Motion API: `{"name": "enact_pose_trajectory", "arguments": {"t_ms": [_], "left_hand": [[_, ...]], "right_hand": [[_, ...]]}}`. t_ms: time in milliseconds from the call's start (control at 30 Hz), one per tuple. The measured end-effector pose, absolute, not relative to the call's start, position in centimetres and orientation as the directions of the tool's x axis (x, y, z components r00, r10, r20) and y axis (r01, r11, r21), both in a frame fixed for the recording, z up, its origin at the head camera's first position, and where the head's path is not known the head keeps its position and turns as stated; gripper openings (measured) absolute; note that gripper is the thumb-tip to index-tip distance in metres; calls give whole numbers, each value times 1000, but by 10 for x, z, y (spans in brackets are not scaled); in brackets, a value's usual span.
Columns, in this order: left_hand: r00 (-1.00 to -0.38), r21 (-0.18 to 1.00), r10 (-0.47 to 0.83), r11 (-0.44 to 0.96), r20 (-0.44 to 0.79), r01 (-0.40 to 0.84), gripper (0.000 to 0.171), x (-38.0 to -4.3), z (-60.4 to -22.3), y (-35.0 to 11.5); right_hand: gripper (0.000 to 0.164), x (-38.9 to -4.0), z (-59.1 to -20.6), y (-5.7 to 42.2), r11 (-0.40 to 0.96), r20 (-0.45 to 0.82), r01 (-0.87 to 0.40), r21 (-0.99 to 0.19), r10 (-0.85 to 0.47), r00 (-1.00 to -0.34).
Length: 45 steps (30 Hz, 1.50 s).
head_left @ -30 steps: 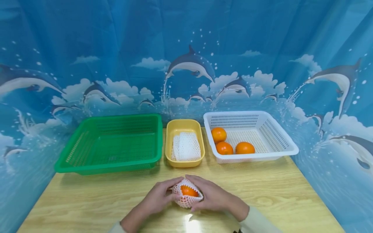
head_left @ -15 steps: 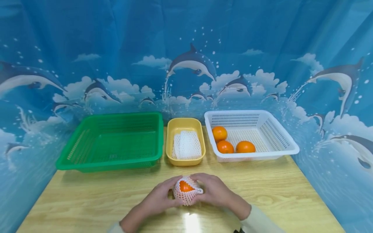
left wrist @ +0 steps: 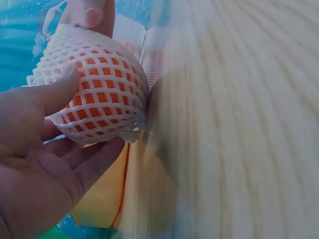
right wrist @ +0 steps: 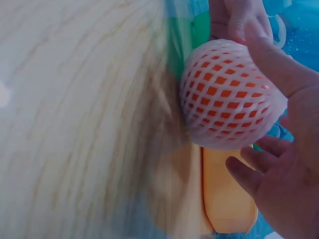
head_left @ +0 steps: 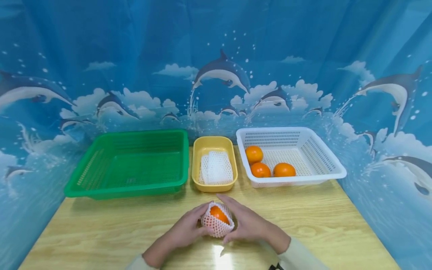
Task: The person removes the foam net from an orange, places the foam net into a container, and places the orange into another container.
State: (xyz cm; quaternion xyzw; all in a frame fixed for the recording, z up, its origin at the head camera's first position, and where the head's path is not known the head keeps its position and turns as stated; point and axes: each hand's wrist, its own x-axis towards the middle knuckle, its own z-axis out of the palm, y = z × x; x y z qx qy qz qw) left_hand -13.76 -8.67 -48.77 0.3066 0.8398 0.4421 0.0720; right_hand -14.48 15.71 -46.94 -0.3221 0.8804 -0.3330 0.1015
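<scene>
An orange point(head_left: 219, 213) sits in a white foam net sleeve point(head_left: 216, 227) near the front of the table, its top bare through the sleeve's opening. My left hand point(head_left: 189, 227) holds the netted fruit from the left; the left wrist view shows the thumb point(left wrist: 62, 92) pressed on the net and fingers beneath. On the other side my right hand point(head_left: 248, 223) is spread around it, thumb and fingers apart. In the right wrist view its fingertips point(right wrist: 238, 169) stand off the net point(right wrist: 224, 94); whether the right thumb touches it I cannot tell.
Behind the hands stands a yellow tray point(head_left: 214, 188) with folded foam nets point(head_left: 219, 167). A green basket point(head_left: 126, 194) is at the left. The white basket point(head_left: 324, 178) at the right holds three oranges point(head_left: 284, 170). A dolphin-print curtain point(head_left: 216, 37) hangs behind.
The right hand's fingers have pinched the sleeve's edge at the right, then let go and spread apart. The sleeve's opening looks wider than half a second ago. The left hand keeps its hold.
</scene>
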Motion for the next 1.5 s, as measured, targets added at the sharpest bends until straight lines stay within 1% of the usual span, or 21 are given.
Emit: {"name": "enact_pose_trajectory", "arguments": {"t_ms": [67, 167, 333, 433, 600, 700, 833, 933, 1000, 1067, 1200, 1300, 1367, 1500], "left_hand": [[-802, 812, 580, 395, 144, 430, 72, -139, -488, -89], [-811, 836, 569, 374, 135, 401, 64, -140, -487, -91], [-835, 842, 535, 386, 129, 378, 56, -142, -485, -92], [-837, 868, 535, 357, 114, 346, 55, -143, -486, -92], [-831, 909, 548, 292, 95, 296, 68, -142, -489, -91], [-832, 882, 544, 334, 109, 334, 80, -139, -489, -88], [-852, 819, 512, 437, 113, 372, 93, -133, -492, -82], [-865, 798, 488, 473, 116, 373, 95, -132, -493, -80], [-867, 794, 479, 472, 134, 384, 92, -132, -493, -80], [-869, 790, 469, 468, 157, 395, 88, -132, -492, -79], [-874, 816, 449, 425, 184, 391, 80, -134, -493, -79], [-884, 853, 434, 383, 172, 354, 74, -135, -493, -79], [-891, 873, 424, 361, 160, 328, 70, -136, -492, -79], [-901, 900, 415, 332, 130, 283, 65, -137, -490, -80]], "right_hand": [[119, -145, -470, 157, 565, 12, -498, -658, -653, -757], [114, -145, -472, 157, 562, 9, -508, -653, -665, -747], [111, -145, -475, 156, 553, 53, -530, -643, -658, -751], [103, -147, -476, 155, 546, 90, -550, -632, -653, -752], [89, -150, -475, 156, 550, 145, -568, -613, -628, -765], [84, -150, -475, 158, 537, 205, -614, -578, -633, -747], [72, -150, -479, 158, 510, 329, -683, -523, -618, -714], [63, -151, -481, 158, 502, 387, -697, -513, -590, -709], [61, -151, -480, 158, 496, 386, -692, -524, -586, -712], [65, -151, -478, 157, 504, 349, -669, -545, -590, -728], [94, -148, -475, 154, 541, 173, -552, -634, -597, -784], [114, -146, -476, 151, 558, 57, -470, -684, -601, -797], [118, -145, -478, 149, 550, 35, -450, -704, -606, -795], [111, -144, -478, 148, 551, 70, -471, -689, -596, -800]]}}
